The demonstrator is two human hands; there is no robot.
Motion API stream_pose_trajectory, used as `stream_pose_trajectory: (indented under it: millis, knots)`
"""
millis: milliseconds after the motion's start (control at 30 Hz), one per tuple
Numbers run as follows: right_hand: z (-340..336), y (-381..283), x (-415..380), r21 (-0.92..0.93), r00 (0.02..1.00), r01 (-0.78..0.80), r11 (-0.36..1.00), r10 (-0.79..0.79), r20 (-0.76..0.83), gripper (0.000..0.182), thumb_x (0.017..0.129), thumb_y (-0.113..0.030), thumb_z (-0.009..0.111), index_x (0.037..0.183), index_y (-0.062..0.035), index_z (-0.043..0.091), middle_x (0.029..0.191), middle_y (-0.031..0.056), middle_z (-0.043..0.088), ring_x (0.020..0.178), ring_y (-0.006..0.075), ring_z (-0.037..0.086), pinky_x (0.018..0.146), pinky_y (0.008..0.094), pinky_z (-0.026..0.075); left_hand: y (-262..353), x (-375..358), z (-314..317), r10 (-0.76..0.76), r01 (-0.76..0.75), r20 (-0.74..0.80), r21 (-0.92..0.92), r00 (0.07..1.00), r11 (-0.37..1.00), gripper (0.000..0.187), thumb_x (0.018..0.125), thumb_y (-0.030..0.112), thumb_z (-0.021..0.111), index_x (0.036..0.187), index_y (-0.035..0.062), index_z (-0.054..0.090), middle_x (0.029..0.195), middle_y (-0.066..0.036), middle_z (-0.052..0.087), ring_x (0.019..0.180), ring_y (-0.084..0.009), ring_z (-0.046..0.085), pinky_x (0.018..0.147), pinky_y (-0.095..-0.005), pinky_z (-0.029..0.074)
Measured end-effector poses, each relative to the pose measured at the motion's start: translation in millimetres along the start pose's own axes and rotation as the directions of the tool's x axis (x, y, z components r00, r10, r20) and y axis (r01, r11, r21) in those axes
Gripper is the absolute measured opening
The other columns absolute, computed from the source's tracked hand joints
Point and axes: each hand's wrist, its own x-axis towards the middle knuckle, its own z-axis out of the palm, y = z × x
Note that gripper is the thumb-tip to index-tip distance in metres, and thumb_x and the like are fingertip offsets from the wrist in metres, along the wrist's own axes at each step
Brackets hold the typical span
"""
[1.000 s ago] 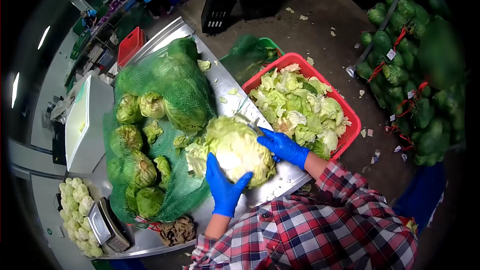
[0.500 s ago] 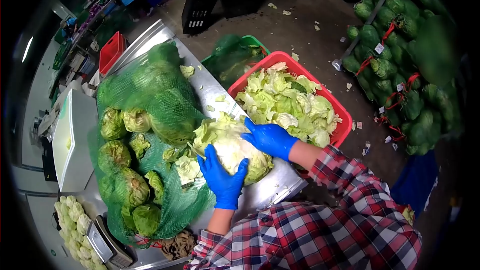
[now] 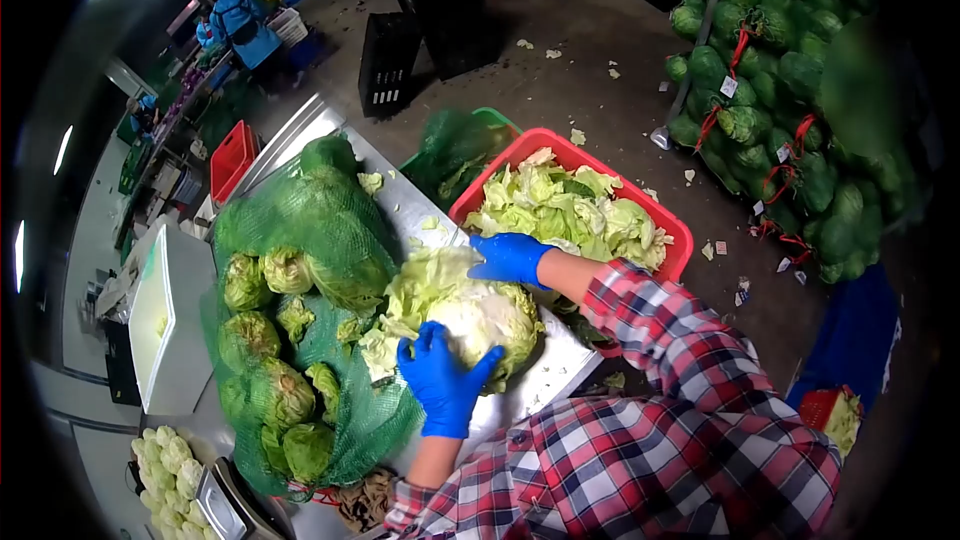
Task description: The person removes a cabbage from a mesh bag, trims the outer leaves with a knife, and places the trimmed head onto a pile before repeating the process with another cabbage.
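Note:
A pale cabbage [image 3: 490, 318] with loosened outer leaves [image 3: 425, 285] lies on the metal table in front of me. My left hand [image 3: 445, 380], in a blue glove, grips its near side, thumb and fingers apart on the surface. At the far edge of the cabbage, my blue-gloved right hand [image 3: 510, 260] has its fingers closed around an outer leaf; the fingertips are partly hidden. To the left, a green mesh bag [image 3: 340, 210] lies spread with several cabbages [image 3: 285, 390] in and on it. Beyond my right hand stands a red crate [image 3: 680, 240] full of loose leaves [image 3: 560, 205].
A green crate [image 3: 495, 118] stands behind the red one. At left are a white box [image 3: 175, 320], a scale [image 3: 225, 505] and a pile of pale cabbages [image 3: 170, 475]. Stacked cabbage bags [image 3: 780, 110] stand right. A person in blue [image 3: 245, 25] is far back.
My right hand has shifted left, from the cabbage's top to the leaves at its far edge. My left hand stays on the near side. The view has tilted upward.

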Motion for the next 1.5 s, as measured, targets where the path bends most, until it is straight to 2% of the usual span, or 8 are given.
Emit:
stream_pose_trajectory:
  millis: [133,233,400,533,700,1000,1133,1500]
  knots:
    - [2.0,-34.1,-23.8,-0.069,0.993,0.084,0.994,-0.090,-0.078,0.048,0.086,-0.040,0.054,0.122,-0.0081,0.051,0.090,0.0214,0.066,0.082,0.0389,0.063,0.074,0.0470,0.050,-12.2,9.9,-5.2,0.149,-0.186,-0.274,-0.115,0.950,0.976,0.072,0.063,0.044,0.082,0.116,0.0020,0.055,0.115,-0.017,0.058,0.110,-0.0343,0.051,0.095,-0.0438,0.037]
    - [15.7,-17.0,-10.8,-0.002,0.989,0.027,1.000,-0.027,-0.146,0.043,0.087,-0.038,0.052,0.116,-0.0066,0.054,0.089,0.0213,0.065,0.080,0.0390,0.063,0.073,0.0484,0.050,-32.1,7.2,38.2,0.051,-0.052,-0.015,-0.453,0.999,0.890,0.075,0.065,0.043,0.081,0.120,0.0001,0.053,0.118,-0.019,0.056,0.108,-0.0371,0.054,0.092,-0.0435,0.043]
    - [54.5,29.5,9.0,0.080,0.982,-0.008,0.997,0.023,-0.187,0.055,0.087,-0.046,0.054,0.124,-0.0073,0.047,0.104,0.0240,0.063,0.089,0.0395,0.063,0.076,0.0465,0.049,-17.7,-8.8,14.4,0.312,-0.282,0.120,-0.212,0.943,0.935,0.107,0.058,0.055,0.079,0.135,-0.0045,0.036,0.133,-0.025,0.044,0.123,-0.0429,0.041,0.107,-0.0453,0.030]
    - [12.3,13.7,-25.9,0.628,0.981,-0.193,0.754,0.130,0.146,0.061,0.087,-0.043,0.060,0.132,-0.0065,0.042,0.105,0.0208,0.061,0.066,0.0259,0.062,0.058,0.0376,0.051,-34.2,-14.9,15.3,0.194,-0.157,0.200,-0.185,0.960,0.970,0.119,0.056,0.061,0.079,0.140,-0.0048,0.027,0.134,-0.025,0.043,0.122,-0.0405,0.043,0.103,-0.0446,0.033]
    - [50.0,14.1,-95.0,0.281,0.924,0.251,0.926,-0.142,-0.355,0.056,0.094,-0.044,0.048,0.139,-0.0115,0.040,0.113,0.0234,0.060,0.084,0.0350,0.065,0.075,0.0421,0.052,-24.2,-9.4,19.3,-0.132,0.158,0.153,-0.177,0.979,0.971,0.114,0.053,0.061,0.080,0.133,-0.0084,0.036,0.118,-0.027,0.051,0.104,-0.0415,0.050,0.092,-0.0456,0.039]
    - [42.6,-33.0,-110.2,0.078,0.989,-0.144,0.987,0.146,-0.021,0.048,0.097,-0.034,0.041,0.133,-0.0024,0.043,0.111,0.0232,0.060,0.086,0.0356,0.064,0.072,0.0423,0.052,-13.0,-16.8,40.7,-0.110,0.113,0.026,-0.253,0.994,0.961,0.108,0.059,0.054,0.080,0.134,-0.0074,0.034,0.133,-0.027,0.044,0.121,-0.0412,0.044,0.102,-0.0456,0.034]
    - [73.9,10.1,-93.9,0.206,0.943,0.220,0.954,-0.155,-0.293,0.035,0.098,-0.017,0.037,0.126,-0.0018,0.050,0.108,0.0246,0.060,0.085,0.0346,0.064,0.070,0.0414,0.052,-9.3,-28.9,38.7,-0.093,0.089,-0.009,-0.231,0.996,0.969,0.106,0.058,0.049,0.084,0.136,-0.0044,0.035,0.134,-0.024,0.044,0.121,-0.0389,0.045,0.102,-0.0438,0.036]
    - [53.9,-19.6,-99.9,0.158,0.984,-0.007,0.987,0.035,-0.176,0.046,0.095,-0.036,0.046,0.123,0.0004,0.048,0.086,0.0239,0.064,0.070,0.0379,0.064,0.058,0.0450,0.051,-9.5,-19.1,41.3,-0.090,0.089,0.003,-0.220,0.996,0.971,0.107,0.058,0.050,0.083,0.136,-0.0051,0.035,0.133,-0.024,0.045,0.120,-0.0391,0.045,0.101,-0.0442,0.036]
